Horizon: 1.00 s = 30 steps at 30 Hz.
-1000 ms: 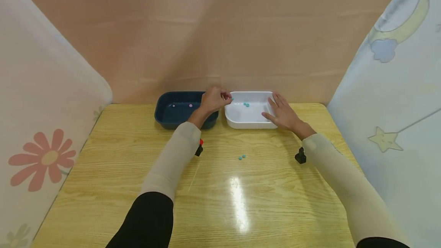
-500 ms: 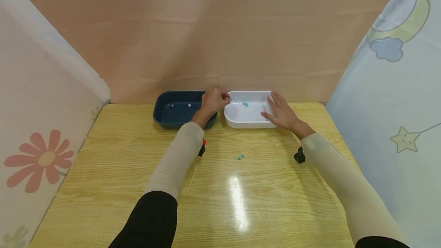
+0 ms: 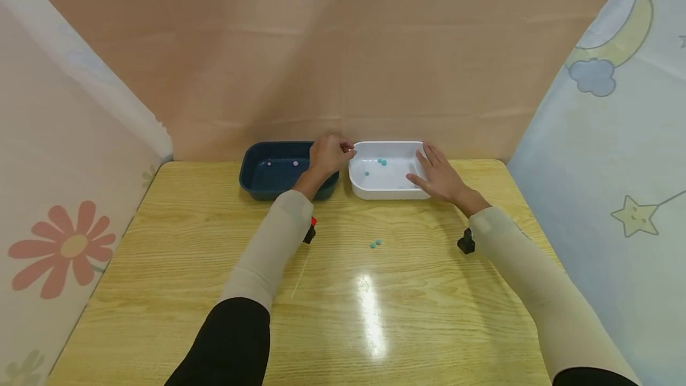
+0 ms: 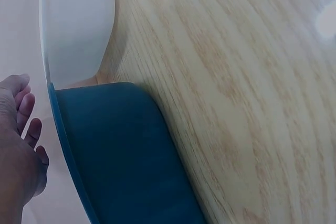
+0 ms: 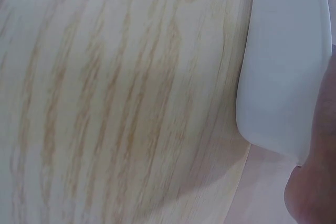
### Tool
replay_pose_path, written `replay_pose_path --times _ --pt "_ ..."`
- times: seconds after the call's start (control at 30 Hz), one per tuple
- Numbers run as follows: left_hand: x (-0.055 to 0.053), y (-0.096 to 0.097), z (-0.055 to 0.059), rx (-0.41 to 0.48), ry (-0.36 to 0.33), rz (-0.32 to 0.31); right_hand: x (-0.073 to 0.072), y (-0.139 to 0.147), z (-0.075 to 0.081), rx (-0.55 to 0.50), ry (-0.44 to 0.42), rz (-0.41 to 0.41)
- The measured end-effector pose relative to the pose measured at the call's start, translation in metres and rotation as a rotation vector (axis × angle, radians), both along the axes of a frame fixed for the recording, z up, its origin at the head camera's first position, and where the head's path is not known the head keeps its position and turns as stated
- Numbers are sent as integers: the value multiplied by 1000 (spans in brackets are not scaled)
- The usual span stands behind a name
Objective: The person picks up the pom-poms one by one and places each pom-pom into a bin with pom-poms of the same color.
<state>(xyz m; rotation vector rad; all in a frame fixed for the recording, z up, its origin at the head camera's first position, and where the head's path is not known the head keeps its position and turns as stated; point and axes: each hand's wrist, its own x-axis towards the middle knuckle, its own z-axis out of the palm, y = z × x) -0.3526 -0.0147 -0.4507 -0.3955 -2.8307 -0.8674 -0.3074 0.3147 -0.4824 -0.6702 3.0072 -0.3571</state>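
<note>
"Where are the blue beads (image 3: 367, 173)?"
"In the white tray (image 3: 391, 194), mid-frame, and on the wooden table (image 3: 332, 308) below."
"Fingers?"
"Left hand (image 3: 327, 156) loosely bent, right hand (image 3: 440, 177) spread. Tan backdrop (image 3: 343, 64) fills the top."

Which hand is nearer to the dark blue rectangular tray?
Left: the left hand is over the right end of the dark blue tray; the right hand touches the adjacent white rectangular tray.

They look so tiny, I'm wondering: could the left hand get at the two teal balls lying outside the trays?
Likely yes: the left hand appears to hold nothing, and the two teal balls lie uncovered in front of the white tray.
</note>
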Motion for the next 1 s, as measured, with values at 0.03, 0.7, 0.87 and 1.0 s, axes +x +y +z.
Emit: replay_pose_path --times 0.03,0.7,0.87,1.0 --pt "1 -1 0 3 3 -5 0 0 0 -1 2 0" --pt "20 -15 7 26 86 -161 -2 2 -2 -15 -3 -3" --pt "29 -19 10 16 104 -213 -3 2 -1 -1 -1 -2" --pt "36 -20 12 6 114 -247 -3 2 0 0 1 0"
